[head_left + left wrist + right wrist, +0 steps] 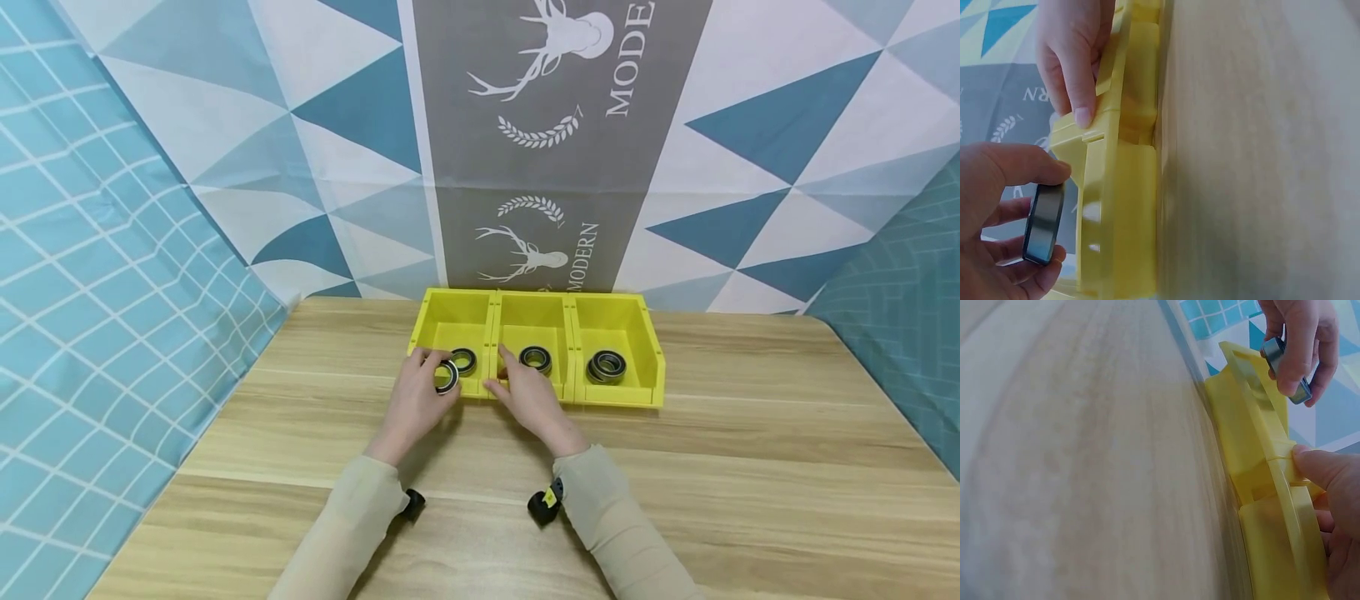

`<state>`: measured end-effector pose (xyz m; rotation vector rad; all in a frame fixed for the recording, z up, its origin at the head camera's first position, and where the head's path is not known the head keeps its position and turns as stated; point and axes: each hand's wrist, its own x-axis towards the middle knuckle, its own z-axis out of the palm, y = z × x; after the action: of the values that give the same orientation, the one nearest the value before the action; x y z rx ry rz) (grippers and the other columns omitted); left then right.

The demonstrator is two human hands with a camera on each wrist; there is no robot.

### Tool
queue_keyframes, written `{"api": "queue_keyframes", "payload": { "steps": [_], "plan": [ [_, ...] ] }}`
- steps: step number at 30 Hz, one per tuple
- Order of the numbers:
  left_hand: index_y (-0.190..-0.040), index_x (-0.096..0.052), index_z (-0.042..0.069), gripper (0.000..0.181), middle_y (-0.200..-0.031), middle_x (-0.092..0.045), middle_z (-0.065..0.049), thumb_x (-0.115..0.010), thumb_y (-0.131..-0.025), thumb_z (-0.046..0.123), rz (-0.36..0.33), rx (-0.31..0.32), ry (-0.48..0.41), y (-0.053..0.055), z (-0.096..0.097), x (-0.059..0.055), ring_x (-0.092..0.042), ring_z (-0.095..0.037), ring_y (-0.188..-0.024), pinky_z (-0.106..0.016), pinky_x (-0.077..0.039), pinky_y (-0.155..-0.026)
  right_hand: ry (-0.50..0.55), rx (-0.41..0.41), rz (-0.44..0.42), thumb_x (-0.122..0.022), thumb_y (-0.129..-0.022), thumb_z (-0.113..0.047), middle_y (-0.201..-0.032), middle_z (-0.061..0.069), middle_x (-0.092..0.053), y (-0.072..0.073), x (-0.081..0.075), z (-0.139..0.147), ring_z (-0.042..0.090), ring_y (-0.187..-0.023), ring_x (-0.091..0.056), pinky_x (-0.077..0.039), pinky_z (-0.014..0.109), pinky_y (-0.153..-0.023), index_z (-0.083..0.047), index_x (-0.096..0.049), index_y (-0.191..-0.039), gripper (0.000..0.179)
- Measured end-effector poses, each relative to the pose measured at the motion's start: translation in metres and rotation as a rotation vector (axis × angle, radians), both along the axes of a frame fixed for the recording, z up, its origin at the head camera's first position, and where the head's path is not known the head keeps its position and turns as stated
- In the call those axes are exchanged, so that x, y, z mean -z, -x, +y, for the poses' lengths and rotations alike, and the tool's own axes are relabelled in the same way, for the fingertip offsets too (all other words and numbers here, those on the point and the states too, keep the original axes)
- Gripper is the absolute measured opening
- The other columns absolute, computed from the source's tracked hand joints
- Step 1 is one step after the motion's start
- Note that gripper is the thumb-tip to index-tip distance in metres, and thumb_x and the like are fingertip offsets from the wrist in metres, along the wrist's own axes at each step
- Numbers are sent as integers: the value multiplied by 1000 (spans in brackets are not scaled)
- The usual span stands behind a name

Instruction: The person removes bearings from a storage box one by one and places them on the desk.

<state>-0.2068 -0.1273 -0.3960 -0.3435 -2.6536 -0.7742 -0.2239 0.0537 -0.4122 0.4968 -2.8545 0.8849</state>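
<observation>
My left hand (417, 402) pinches a ball bearing (1044, 224) between thumb and fingers, tilted on edge above the front of the left yellow bin (459, 308). Inside that bin lies another bearing (473, 363). My right hand (531, 400) grips the front rim of the yellow bins where the left and middle ones meet. Its thumb (1307, 461) lies on the rim, while its other fingers reach behind the wall and are partly hidden. Beside this hand, in the middle bin (534, 310), is a bearing (548, 367).
The right yellow bin (611, 312), joined in a row with the others, holds stacked bearings (606, 380). All stand on a wooden table (750, 467), near a patterned cloth backdrop (360, 208). A blue checked cloth (112, 292) hangs at the left.
</observation>
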Motion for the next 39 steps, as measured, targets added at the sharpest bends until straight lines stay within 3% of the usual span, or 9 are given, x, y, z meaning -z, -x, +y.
{"api": "queue_keyframes", "payload": {
  "steps": [10,24,39],
  "plan": [
    [-109,-60,6,45,-104,-55,-11,-76,-67,11,32,65,98,-11,-2,1,-53,-26,-96,-38,-44,-85,-24,1,16,-56,-88,-38,-102,9,-66,1,4,0,24,-81,-64,-50,36,-74,-4,-29,-140,67],
    [-110,-60,9,46,-102,-53,-6,-76,-67,14,-87,105,129,-23,-7,1,-53,-19,-89,-34,-46,-78,-26,4,17,-56,-88,-38,-102,9,-66,2,5,0,24,-82,-64,-50,36,-74,-4,-29,-140,68],
    [-107,-60,13,43,-98,-53,-1,-76,-68,21,-153,166,220,-28,-13,5,-54,-17,-87,-35,-46,-76,-12,6,19,-57,-88,-37,-101,9,-66,0,3,0,24,-83,-64,-50,37,-74,-4,-30,-140,68]
  ]
}}
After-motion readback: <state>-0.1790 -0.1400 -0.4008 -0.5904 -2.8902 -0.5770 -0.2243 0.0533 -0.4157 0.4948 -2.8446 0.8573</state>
